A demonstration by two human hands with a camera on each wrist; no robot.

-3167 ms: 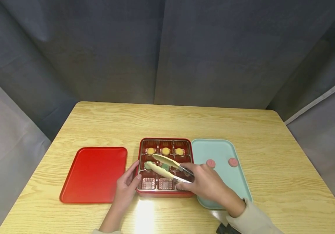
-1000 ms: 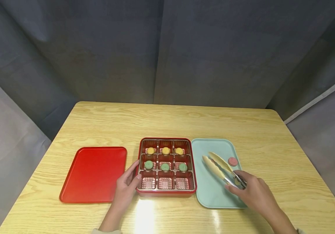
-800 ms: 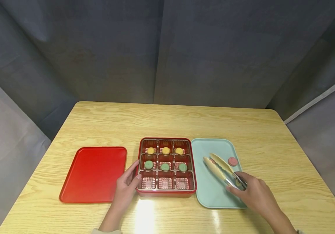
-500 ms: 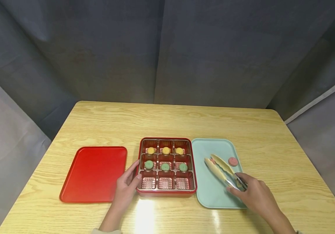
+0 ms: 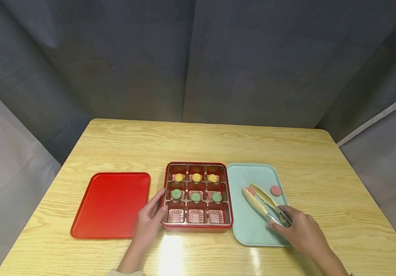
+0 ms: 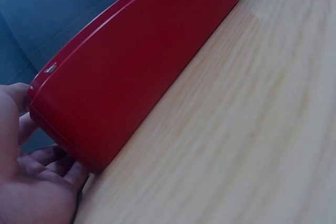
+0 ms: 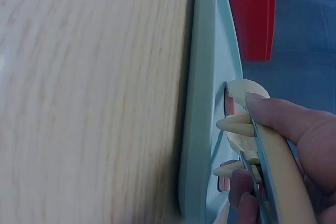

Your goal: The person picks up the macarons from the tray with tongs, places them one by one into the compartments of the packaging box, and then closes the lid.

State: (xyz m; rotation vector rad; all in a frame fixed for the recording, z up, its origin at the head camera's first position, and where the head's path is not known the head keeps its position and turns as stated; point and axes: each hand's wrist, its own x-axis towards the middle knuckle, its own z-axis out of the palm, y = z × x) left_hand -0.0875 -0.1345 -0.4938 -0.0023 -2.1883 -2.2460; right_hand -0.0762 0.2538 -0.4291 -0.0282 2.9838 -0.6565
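Note:
My left hand (image 5: 148, 219) rests against the left side of a red box (image 5: 198, 229), fingers along the wall and thumb at the front part of the rim. In the left wrist view its fingertips touch the box's lower corner. The box's divided insert holds yellow macarons (image 5: 196, 177) in the back row and green macarons (image 5: 195, 196) in the middle row; the front row is bare. My right hand (image 5: 299, 229) grips tongs (image 5: 257, 203) over the pale green tray (image 5: 253, 234). A pink macaron (image 5: 250, 190) lies between the spread tong tips, partly hidden by them.
Another pink macaron (image 5: 276, 191) lies near the tray's right edge. To the left of the box is a flat red tray (image 5: 111, 207). The tray and box stand side by side on a wooden table (image 5: 198, 142), with dark curtains (image 5: 132, 61) behind.
The right hand and tongs have moved right from above the box to the pale green tray, then slightly toward me. Three green macarons now show in the middle row. The left hand keeps its place.

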